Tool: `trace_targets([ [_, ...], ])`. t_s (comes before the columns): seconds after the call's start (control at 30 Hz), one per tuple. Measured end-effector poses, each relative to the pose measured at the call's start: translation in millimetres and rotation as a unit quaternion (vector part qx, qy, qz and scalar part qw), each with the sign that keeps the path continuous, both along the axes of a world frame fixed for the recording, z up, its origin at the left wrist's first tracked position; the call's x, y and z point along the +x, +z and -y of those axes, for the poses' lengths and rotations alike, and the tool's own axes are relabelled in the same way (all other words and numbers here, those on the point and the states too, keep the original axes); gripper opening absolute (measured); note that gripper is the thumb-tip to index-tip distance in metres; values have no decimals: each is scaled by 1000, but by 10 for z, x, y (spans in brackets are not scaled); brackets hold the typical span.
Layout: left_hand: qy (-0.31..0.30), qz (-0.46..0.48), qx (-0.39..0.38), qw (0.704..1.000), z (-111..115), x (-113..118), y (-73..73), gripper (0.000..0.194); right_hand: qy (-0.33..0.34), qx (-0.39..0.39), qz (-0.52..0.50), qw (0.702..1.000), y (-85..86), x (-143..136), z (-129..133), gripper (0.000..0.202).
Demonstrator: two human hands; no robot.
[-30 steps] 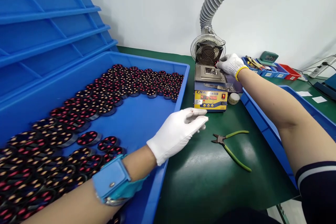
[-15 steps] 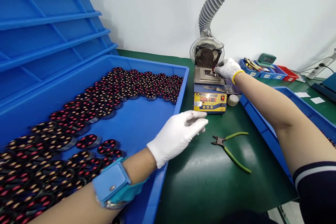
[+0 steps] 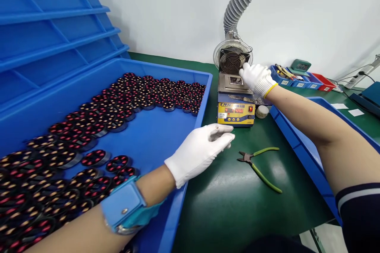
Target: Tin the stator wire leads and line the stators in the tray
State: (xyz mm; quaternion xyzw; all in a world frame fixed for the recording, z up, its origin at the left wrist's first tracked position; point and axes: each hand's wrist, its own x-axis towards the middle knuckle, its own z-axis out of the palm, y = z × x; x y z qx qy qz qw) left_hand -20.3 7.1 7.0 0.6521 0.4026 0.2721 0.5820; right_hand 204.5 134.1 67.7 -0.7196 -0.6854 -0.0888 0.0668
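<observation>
My left hand (image 3: 199, 151), in a white glove, hovers over the right rim of the blue tray (image 3: 192, 138), thumb apart from the curved fingers, with nothing visible between them. Beyond it stands a yellow and blue solder pot (image 3: 236, 114) with a lit red display and a small metal bath (image 3: 236, 80) on top. My right hand (image 3: 255, 77), also gloved, is closed above the right side of the bath; what its fingers hold is hidden. Many black rings with red and copper coils (image 3: 96, 158) lie in the tray.
Green-handled cutters (image 3: 247, 158) lie open on the green table. A fan guard (image 3: 233, 63) and grey hose (image 3: 245, 0) stand behind the pot. A round container (image 3: 262, 112) sits beside it. Another blue tray (image 3: 299, 138) is at right, small bins (image 3: 311, 82) behind.
My right hand has lifted up from the bath, and the red-coil ring at its fingertips is now out of sight. My left hand has barely moved. The display digits differ.
</observation>
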Motion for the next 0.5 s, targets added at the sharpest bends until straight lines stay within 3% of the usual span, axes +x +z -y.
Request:
trace_targets([
  [0.1,1,-7,5,1000,5,3,-5,45,-14,51,55,997,-81,-18,-36,39],
  [0.23,5,-18,16,1000,8,3,-7,43,-12,50,66,997,-120,-29,-66,38],
  [0.5,-6,-24,12,1000,20,16,11,45,-24,74,91,993,68,104,104,31],
])
